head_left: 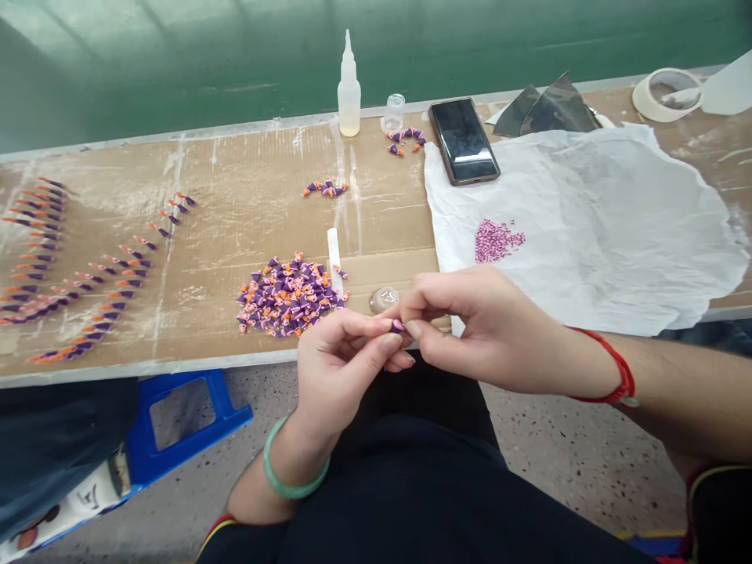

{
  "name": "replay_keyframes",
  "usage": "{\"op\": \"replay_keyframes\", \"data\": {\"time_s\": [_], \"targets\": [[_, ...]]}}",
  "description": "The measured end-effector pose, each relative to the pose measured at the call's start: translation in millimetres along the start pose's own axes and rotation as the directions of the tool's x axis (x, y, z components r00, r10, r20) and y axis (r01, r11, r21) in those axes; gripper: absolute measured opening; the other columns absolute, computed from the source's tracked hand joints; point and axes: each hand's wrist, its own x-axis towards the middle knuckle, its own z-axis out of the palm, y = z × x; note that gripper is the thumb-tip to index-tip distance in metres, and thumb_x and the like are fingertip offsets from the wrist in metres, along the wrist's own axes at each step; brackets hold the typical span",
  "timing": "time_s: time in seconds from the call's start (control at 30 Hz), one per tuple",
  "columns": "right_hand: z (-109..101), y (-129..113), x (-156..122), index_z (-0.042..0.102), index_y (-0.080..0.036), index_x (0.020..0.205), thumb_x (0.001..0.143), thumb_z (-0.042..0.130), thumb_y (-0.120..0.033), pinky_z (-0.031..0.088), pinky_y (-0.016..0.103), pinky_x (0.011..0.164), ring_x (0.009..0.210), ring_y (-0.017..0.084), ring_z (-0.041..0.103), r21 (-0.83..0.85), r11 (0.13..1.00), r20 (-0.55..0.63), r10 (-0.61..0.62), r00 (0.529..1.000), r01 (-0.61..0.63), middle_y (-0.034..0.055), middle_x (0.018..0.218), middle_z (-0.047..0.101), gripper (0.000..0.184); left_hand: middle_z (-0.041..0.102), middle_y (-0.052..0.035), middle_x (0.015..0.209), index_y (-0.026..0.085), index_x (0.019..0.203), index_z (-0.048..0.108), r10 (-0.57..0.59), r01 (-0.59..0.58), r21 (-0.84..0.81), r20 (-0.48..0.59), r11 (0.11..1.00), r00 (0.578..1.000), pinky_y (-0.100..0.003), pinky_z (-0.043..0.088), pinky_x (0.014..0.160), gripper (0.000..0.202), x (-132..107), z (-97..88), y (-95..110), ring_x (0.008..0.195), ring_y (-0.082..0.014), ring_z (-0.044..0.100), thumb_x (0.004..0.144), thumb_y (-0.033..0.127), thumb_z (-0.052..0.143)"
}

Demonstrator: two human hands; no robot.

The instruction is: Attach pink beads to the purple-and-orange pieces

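Note:
Between the thumb and fingertips of my left hand is a small purple-and-pink figurine. My right hand is closed in a pinch right against it; whatever its fingertips hold is too small to make out. A heap of purple, orange and pink figurines lies on the table beyond my left hand. Just past my fingertips sits a small clear round dish, partly covered by my right hand. A white flat stick lies by the heap. Tiny pink pieces are scattered on a white sheet.
Rows of figurines line the left side of the cardboard-topped table. Along the back are a squeeze bottle, a clear cap, a phone, and a tape roll. A blue stool stands below left.

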Motion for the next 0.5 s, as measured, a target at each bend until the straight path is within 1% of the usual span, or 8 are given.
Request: {"op": "replay_keyframes", "data": {"time_s": [0.1, 0.17, 0.23, 0.3, 0.37, 0.43, 0.5], "targets": [[-1, 4, -2, 0.061, -0.022, 0.077, 0.087, 0.055, -0.019, 0.045, 0.021, 0.051, 0.054, 0.009, 0.058, -0.002, 1.000, -0.001, 0.003, 1.000, -0.003, -0.0045, 0.065, 0.067, 0.012, 0.076, 0.0007, 0.067, 0.018, 0.076, 0.071, -0.025, 0.024, 0.081, 0.008, 0.996, 1.000, -0.017, 0.061, 0.051, 0.018, 1, 0.5, 2, 0.054, -0.0138, 0.074, 0.074, 0.028, 0.086], [-4, 7, -4, 0.061, -0.022, 0.080, 0.087, 0.055, -0.019, 0.051, 0.022, 0.057, 0.063, 0.011, 0.066, 0.007, 1.000, -0.004, 0.018, 1.000, -0.018, -0.0023, 0.075, 0.073, 0.010, 0.077, -0.0009, 0.069, 0.017, 0.079, 0.071, -0.068, 0.059, 0.177, 0.044, 0.982, 0.997, -0.017, 0.060, 0.050, 0.018, 4, -1.9, 7, 0.053, -0.0133, 0.073, 0.077, 0.029, 0.084], [-11, 11, -7, 0.063, -0.022, 0.085, 0.087, 0.055, -0.019, 0.055, 0.025, 0.065, 0.074, 0.015, 0.071, -0.007, 0.998, -0.038, 0.055, 0.998, -0.055, 0.0009, 0.088, 0.077, 0.009, 0.078, -0.0017, 0.070, 0.017, 0.083, 0.070, -0.107, 0.077, 0.311, 0.080, 0.947, 0.991, -0.017, 0.056, 0.045, 0.015, 8, -8.4, 15, 0.046, -0.0110, 0.068, 0.080, 0.027, 0.080], [-19, 17, -12, 0.065, -0.022, 0.088, 0.086, 0.055, -0.020, 0.057, 0.028, 0.068, 0.080, 0.018, 0.073, -0.042, 0.993, -0.102, 0.103, 0.989, -0.108, 0.0034, 0.095, 0.078, 0.011, 0.076, -0.0012, 0.065, 0.017, 0.084, 0.070, -0.094, 0.040, 0.476, 0.091, 0.879, 0.991, -0.016, 0.052, 0.042, 0.010, 14, -18.7, 25, 0.044, -0.0101, 0.065, 0.082, 0.025, 0.076], [-27, 26, -18, 0.067, -0.022, 0.086, 0.087, 0.055, -0.023, 0.058, 0.031, 0.070, 0.083, 0.021, 0.074, -0.067, 0.984, -0.162, 0.151, 0.975, -0.163, 0.0043, 0.096, 0.079, 0.012, 0.073, -0.0007, 0.060, 0.017, 0.083, 0.070, -0.040, -0.032, 0.654, 0.094, 0.755, 0.995, -0.018, 0.050, 0.044, 0.008, 23, -30.7, 39, 0.047, -0.0110, 0.064, 0.081, 0.023, 0.073], [-34, 37, -25, 0.068, -0.023, 0.084, 0.087, 0.055, -0.027, 0.059, 0.035, 0.071, 0.084, 0.023, 0.075, -0.072, 0.974, -0.216, 0.193, 0.957, -0.213, 0.0040, 0.095, 0.079, 0.014, 0.070, -0.0005, 0.058, 0.017, 0.080, 0.071, -0.022, -0.068, 0.815, 0.098, 0.576, 0.995, -0.019, 0.048, 0.046, 0.008, 33, -41.6, 54, 0.049, -0.0116, 0.063, 0.080, 0.024, 0.071], [-39, 46, -31, 0.070, -0.024, 0.082, 0.087, 0.055, -0.032, 0.060, 0.038, 0.071, 0.084, 0.025, 0.075, -0.058, 0.961, -0.274, 0.244, 0.930, -0.269, 0.0041, 0.093, 0.080, 0.018, 0.065, 0.0016, 0.052, 0.017, 0.079, 0.073, -0.064, -0.064, 0.924, 0.095, 0.378, 0.993, -0.020, 0.043, 0.044, 0.012, 47, -49.6, 68, 0.045, -0.0109, 0.056, 0.080, 0.028, 0.071]]}}
